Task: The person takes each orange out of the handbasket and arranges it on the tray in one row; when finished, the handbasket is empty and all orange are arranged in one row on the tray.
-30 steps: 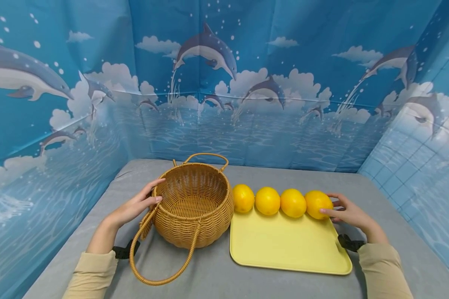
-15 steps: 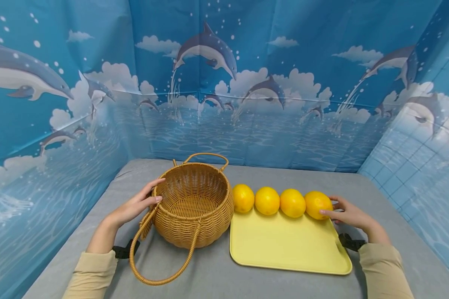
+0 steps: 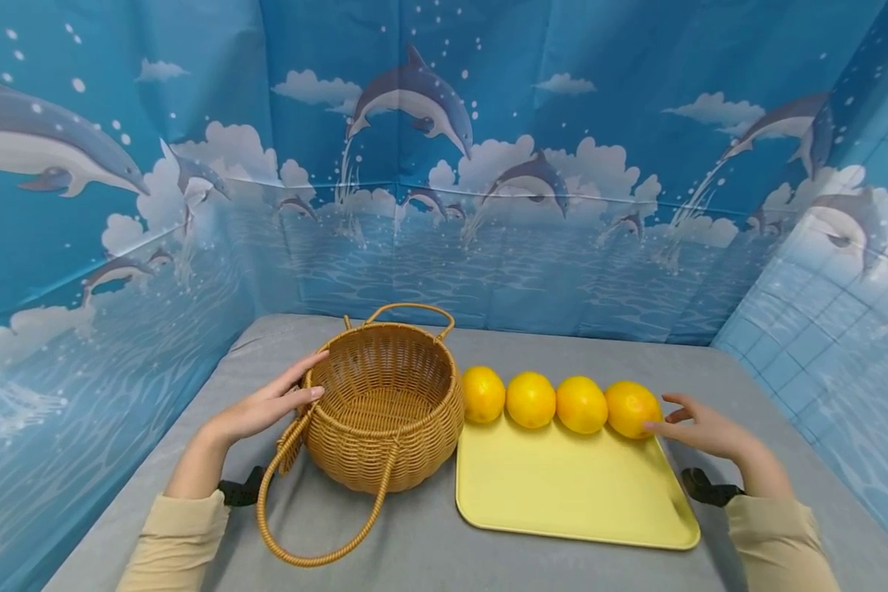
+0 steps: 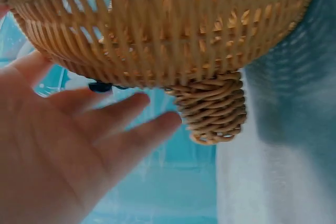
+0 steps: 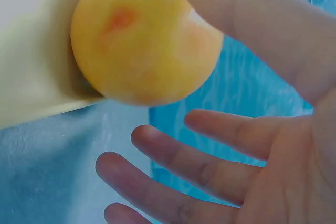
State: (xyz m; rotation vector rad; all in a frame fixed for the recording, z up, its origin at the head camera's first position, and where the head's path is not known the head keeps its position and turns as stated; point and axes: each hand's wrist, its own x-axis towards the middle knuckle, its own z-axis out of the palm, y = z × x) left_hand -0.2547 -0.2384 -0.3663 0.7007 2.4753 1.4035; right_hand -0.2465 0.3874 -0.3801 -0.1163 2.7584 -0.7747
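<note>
My left hand [image 3: 266,403] touches the left rim of a round brown wicker basket [image 3: 432,440], its fingers mostly straight. The left wrist view shows those fingers stretched beside the woven wall [image 4: 157,35]. Several yellow-orange oranges stand in a row along the back of a yellow tray [image 3: 570,485]. By the rightmost orange [image 3: 631,409] my right hand [image 3: 714,432] is spread. Its thumb lies at the orange's right side, while the other fingers are apart from the fruit in the right wrist view [image 5: 149,40]. Whether the thumb still touches is hard to tell.
One basket handle [image 3: 318,561] hangs down toward the front; the other [image 3: 410,306] stands at the back. The tray sits directly right of the basket on a grey-covered table [image 3: 414,543]. Blue dolphin-print curtains [image 3: 451,247] enclose the back and sides.
My right hand has moved a little to the right, its fingers drawing away from the rightmost orange. The left hand stays on the basket rim.
</note>
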